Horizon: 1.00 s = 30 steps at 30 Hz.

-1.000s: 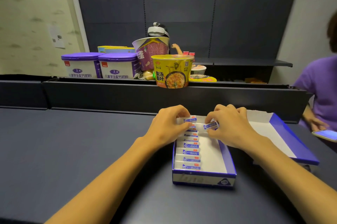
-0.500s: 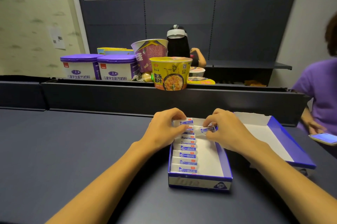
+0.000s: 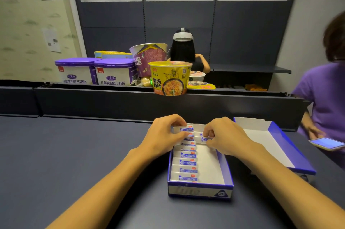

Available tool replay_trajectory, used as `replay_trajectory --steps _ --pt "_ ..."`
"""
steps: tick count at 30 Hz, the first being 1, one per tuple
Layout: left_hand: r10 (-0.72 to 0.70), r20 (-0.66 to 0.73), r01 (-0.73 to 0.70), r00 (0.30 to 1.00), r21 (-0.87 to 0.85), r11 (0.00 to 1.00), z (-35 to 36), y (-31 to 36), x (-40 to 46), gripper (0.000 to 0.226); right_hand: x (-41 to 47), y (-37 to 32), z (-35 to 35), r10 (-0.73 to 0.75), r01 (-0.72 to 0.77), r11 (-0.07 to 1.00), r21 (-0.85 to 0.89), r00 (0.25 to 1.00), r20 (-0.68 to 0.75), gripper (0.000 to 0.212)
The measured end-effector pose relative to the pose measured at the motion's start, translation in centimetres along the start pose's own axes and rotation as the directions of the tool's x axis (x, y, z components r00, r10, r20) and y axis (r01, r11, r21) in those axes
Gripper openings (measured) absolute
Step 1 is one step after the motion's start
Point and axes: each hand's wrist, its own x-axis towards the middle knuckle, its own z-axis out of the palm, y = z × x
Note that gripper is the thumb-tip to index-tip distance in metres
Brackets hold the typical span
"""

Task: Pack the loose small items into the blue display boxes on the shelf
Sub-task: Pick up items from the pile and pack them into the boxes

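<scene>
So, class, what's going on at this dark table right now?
A person is filling a blue cardboard display box with small white-and-blue packets. The left hand pinches one packet at the far end of the left row, which is nearly full. The right hand pinches another packet, starting the right side. A second open blue box lies alongside.

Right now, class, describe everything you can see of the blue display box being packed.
The blue display box is an open, shallow cardboard tray, blue outside and white inside, with a "2B" mark on its front wall. It rests flat on the dark shelf. A row of small white-and-blue packets fills its left side; its right side is mostly bare. Both hands, left and right, hold packets at its far end.
</scene>
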Motion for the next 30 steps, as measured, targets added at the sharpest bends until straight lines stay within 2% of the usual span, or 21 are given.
replay_trajectory --steps 6,9,12,15,17,23,30 --pt "-0.004 0.043 0.003 0.999 0.023 1.0 -0.4 0.3 0.2 0.027 0.5 -0.3 0.4 0.007 -0.007 0.998 -0.057 1.0 -0.011 0.021" --pt "-0.003 0.068 -0.002 0.998 0.067 0.998 -0.7 0.5 0.4 0.033 0.4 -0.2 0.6 0.011 -0.012 1.0 -0.027 1.0 -0.029 0.022" --pt "0.018 0.07 -0.025 0.997 0.104 0.994 -1.2 0.8 0.5 0.029 -0.1 0.1 1.0 0.019 -0.011 0.998 0.062 0.991 -0.133 0.024" --pt "0.026 0.069 -0.032 0.997 0.093 0.995 -1.4 0.8 0.6 0.027 -0.5 0.8 1.5 0.095 -0.027 0.972 0.233 0.954 -0.286 0.024" --pt "0.028 0.086 -0.035 0.996 0.084 0.996 -1.4 1.0 0.7 0.026 -0.5 1.3 1.7 0.146 -0.039 0.95 0.311 0.934 -0.327 0.024" --pt "0.044 0.117 -0.055 0.992 0.1 0.993 -1.0 1.7 1.5 0.026 -0.6 1.9 1.6 0.183 -0.061 0.942 0.33 0.917 -0.354 0.022" --pt "-0.012 0.14 0.017 0.99 -0.032 0.999 0.0 3.4 2.2 0.022 -1.1 2.4 1.2 0.199 -0.077 0.944 0.32 0.908 -0.368 0.02"
